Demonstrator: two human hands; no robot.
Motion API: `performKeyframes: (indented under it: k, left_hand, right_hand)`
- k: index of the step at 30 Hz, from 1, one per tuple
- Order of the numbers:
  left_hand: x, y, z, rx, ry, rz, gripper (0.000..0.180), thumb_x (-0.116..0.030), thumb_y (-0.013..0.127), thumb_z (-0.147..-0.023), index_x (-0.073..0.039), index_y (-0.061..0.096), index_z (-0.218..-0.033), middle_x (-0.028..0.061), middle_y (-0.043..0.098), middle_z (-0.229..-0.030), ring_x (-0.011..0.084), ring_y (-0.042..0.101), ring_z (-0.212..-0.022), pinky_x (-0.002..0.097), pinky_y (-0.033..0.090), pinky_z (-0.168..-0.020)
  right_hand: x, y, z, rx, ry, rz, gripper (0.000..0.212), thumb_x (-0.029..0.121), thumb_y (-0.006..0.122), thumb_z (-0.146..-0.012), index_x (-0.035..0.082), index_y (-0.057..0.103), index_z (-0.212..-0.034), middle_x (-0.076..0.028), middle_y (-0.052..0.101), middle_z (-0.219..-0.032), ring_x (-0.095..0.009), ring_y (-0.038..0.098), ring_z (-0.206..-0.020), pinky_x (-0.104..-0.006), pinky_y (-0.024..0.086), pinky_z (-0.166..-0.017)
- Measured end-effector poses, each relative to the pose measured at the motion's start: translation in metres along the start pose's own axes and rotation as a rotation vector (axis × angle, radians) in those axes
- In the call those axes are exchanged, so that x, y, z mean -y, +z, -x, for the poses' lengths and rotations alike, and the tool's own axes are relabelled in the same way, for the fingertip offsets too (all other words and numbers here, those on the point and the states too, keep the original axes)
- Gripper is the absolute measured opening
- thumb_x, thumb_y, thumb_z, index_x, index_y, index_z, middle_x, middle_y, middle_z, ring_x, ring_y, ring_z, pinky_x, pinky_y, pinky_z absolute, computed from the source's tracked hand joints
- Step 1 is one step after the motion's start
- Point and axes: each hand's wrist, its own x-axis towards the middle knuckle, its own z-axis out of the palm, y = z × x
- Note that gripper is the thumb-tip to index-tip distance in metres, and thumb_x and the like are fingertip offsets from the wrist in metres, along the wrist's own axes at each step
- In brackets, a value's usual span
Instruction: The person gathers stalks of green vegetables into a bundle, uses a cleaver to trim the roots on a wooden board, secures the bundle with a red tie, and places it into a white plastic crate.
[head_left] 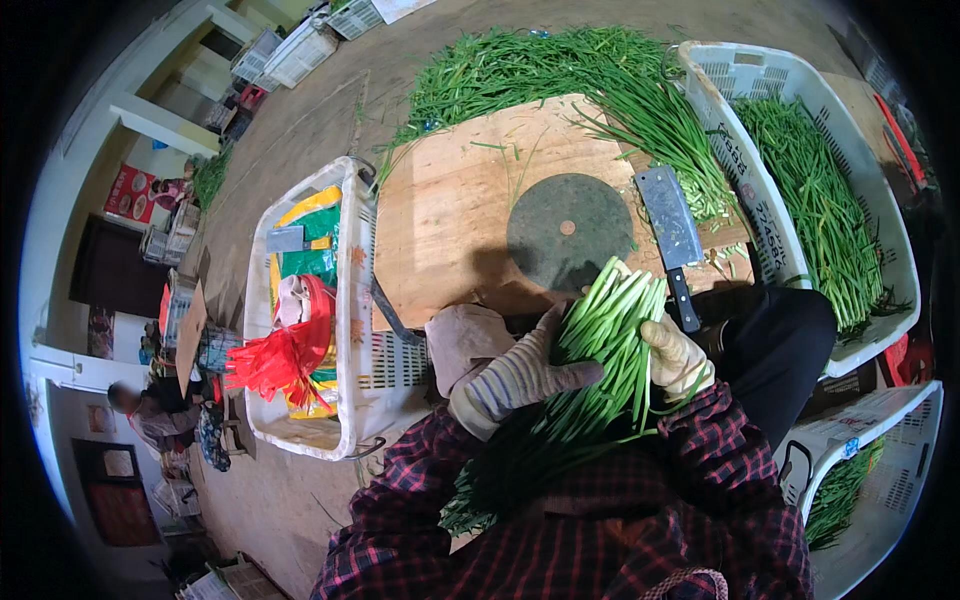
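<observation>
A bunch of green chives (pixel 612 318) with pale cut ends lies over my lap, the pale ends pointing away from me and the dark leaves toward my body. My left hand (pixel 522 374), in a striped knit glove, is closed round its left side with the thumb across the stalks. On the opposite side my right hand (pixel 678 360), in a cream glove, presses its fingers against the stalks. Just beyond the right hand a cleaver (pixel 668 222) with a black handle rests at the right edge of a wooden board (pixel 440 190). A dark round disc (pixel 548 218) lies on that board.
Loose chives (pixel 530 70) are heaped behind the board. Chives fill a white crate (pixel 717 110) at right; another crate (pixel 915 470) stands nearer. The left crate (pixel 352 300) holds red plastic strips (pixel 290 345) and a small scraper (pixel 290 240). A person (pixel 160 415) sits far left.
</observation>
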Motion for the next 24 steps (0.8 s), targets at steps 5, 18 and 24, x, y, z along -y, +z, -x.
performKeyframes:
  k: [5, 18, 24]
  left_hand:
    - [0.012, 0.005, -0.017, 0.145, -0.108, -0.149, 0.083, -0.044, 0.068, -0.087, -0.005, 0.027, -0.147, 0.012, 0.047, -0.138, 0.0213, 0.04, -0.131, 0.0339, 0.03, -0.109]
    - [0.036, 0.015, -0.023, -0.102, -0.142, -0.396, 0.092, -0.047, 0.078, -0.074, 0.006, 0.038, -0.137, 0.0249, 0.051, -0.129, 0.0351, 0.047, -0.126, 0.0387, 0.037, -0.105]
    - [-0.012, 0.076, 0.017, -0.088, 0.358, -1.057, 0.054, -0.036, 0.08, -0.065, -0.01, 0.06, -0.108, 0.0128, 0.045, -0.137, 0.0385, 0.031, -0.136, 0.0593, 0.019, -0.111]
  right_hand:
    - [0.003, -0.008, -0.005, -0.073, -0.076, -0.01, 0.095, 0.041, 0.073, -0.082, 0.005, 0.018, -0.15, -0.018, 0.047, -0.138, -0.028, 0.048, -0.126, -0.0406, 0.04, -0.105]
    - [-0.007, -0.03, -0.017, -0.374, 0.125, 0.062, 0.016, 0.012, 0.068, -0.087, 0.004, 0.067, -0.1, -0.005, 0.069, -0.089, -0.016, 0.066, -0.08, -0.0277, 0.053, -0.073]
    - [-0.011, -0.042, -0.016, -0.481, 0.138, 0.208, 0.015, 0.016, 0.069, -0.086, 0.004, 0.069, -0.095, -0.002, 0.067, -0.088, -0.011, 0.061, -0.084, -0.0258, 0.047, -0.076]
